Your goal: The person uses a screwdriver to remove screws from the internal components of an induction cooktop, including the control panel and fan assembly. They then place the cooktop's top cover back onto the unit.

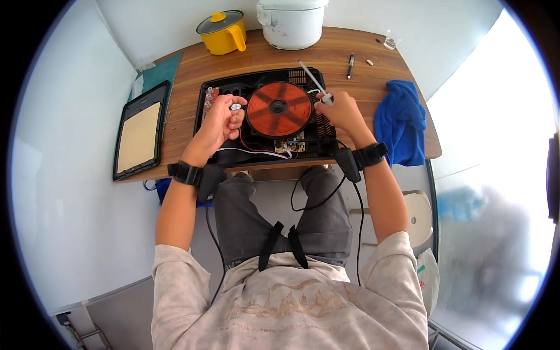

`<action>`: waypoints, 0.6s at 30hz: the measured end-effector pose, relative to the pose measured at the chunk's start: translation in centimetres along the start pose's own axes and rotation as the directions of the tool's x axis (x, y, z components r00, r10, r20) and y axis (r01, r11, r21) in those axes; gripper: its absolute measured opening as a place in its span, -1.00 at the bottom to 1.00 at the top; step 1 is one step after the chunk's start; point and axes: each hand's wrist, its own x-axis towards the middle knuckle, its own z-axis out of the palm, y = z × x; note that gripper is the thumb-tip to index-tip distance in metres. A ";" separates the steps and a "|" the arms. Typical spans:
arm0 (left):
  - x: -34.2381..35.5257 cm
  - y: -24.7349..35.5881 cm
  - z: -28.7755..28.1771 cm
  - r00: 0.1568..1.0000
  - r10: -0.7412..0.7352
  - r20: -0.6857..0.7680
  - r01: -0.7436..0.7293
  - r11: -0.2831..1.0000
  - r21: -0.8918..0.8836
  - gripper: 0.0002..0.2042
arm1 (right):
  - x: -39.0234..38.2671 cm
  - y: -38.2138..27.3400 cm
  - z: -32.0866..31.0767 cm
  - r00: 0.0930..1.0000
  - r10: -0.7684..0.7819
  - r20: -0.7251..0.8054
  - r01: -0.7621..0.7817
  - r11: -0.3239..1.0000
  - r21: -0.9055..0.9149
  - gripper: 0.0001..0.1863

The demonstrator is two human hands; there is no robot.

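Observation:
An opened induction cooker lies on the table, its black base (pixel 201 143) holding a round copper-red coil (pixel 279 109) with a dark centre. Left of the coil, my left hand (pixel 220 121) is closed with its fingers curled, pinching a small shiny whitish piece (pixel 235 107) too small to name. On the coil's right side, my right hand (pixel 344 112) grips a slim screwdriver-like tool (pixel 312 77), its pale shaft slanting up and away to the left. Below the coil sit a small circuit board (pixel 290 144) and red, white and black wires. Another board (pixel 211 99) shows beside my left hand.
A black-framed panel (pixel 159 125) rests at the table's left edge over a green mat (pixel 158 74). At the back stand a yellow pot (pixel 224 39) and a white cooker (pixel 291 26). A pen (pixel 350 66), clear cup (pixel 389 42) and blue cloth (pixel 401 122) lie right. Cables hang from my wrist straps.

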 end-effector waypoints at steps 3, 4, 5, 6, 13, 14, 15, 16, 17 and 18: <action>-2.1 1.1 1.8 0.993 -0.023 0.120 0.023 1.000 -0.002 -0.40 | -1.7 -2.2 0.1 0.962 -0.205 -0.183 0.196 0.978 -0.065 -0.79; -2.6 1.3 2.2 0.989 -0.030 0.142 0.027 0.999 0.018 -0.36 | -2.5 -3.8 0.1 0.984 -0.157 -0.080 0.161 0.986 0.041 -0.80; -2.9 1.2 2.6 0.985 -0.041 0.167 0.035 0.999 0.036 -0.32 | -3.5 -5.4 0.1 0.993 -0.114 0.030 0.108 0.984 0.140 -0.80; -3.4 1.0 3.2 0.986 -0.027 0.165 0.010 0.995 0.103 -0.23 | -4.5 -6.4 0.7 0.987 -0.078 0.142 0.044 0.972 0.231 -0.81; -6.9 -5.1 7.9 0.997 -0.058 0.060 0.043 0.974 0.222 -0.32 | -12.0 -5.0 5.3 0.906 -0.407 0.114 0.381 0.904 0.195 -0.75; -7.3 -6.2 7.7 0.997 -0.035 0.074 0.015 0.965 0.261 -0.31 | -13.0 -4.8 5.8 0.923 -0.373 0.092 0.340 0.904 0.258 -0.76; -7.8 -7.1 7.6 0.996 -0.012 0.087 -0.014 0.954 0.299 -0.30 | -13.8 -4.6 6.2 0.926 -0.357 0.125 0.317 0.913 0.258 -0.76; -8.2 -7.7 7.8 0.996 0.030 0.083 -0.056 0.942 0.332 -0.31 | -14.4 -4.3 6.4 0.928 -0.339 0.154 0.294 0.921 0.255 -0.76; -8.4 -8.4 8.0 0.996 0.063 0.065 -0.082 0.931 0.356 -0.31 | -15.0 -4.1 6.6 0.929 -0.322 0.184 0.272 0.929 0.252 -0.76; -8.4 -9.0 8.1 0.994 0.096 0.047 -0.107 0.918 0.381 -0.32 | -15.5 -3.7 7.1 0.928 -0.337 0.158 0.299 0.928 0.221 -0.78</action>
